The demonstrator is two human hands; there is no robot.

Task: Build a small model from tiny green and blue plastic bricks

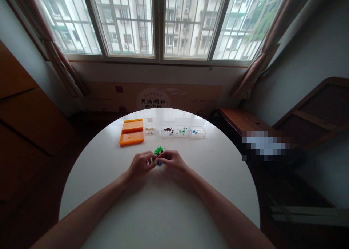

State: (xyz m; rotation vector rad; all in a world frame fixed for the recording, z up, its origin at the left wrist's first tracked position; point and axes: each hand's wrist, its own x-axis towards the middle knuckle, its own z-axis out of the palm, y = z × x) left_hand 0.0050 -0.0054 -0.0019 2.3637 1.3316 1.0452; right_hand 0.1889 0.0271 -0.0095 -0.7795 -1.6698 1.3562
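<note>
Near the middle of the round white table (152,212), a small model of green, blue and dark building-block pieces (159,149) is between my hands. The fingers of my left hand (140,164) are closed in a pinch at its left and front side. From the other side, my right hand (174,159) pinches at the model, its fingertips close to those of the left. Both hands cover part of the model. Whether a separate tiny piece sits between the fingertips is too small to tell.
Behind my hands stand an orange plastic tray (137,136) and several clear plastic boxes (202,135) with open lids, holding small cream, dark, green and blue pieces. A wooden bench (240,120) stands right of the table. Barred windows and a printed cardboard panel (191,92) are beyond.
</note>
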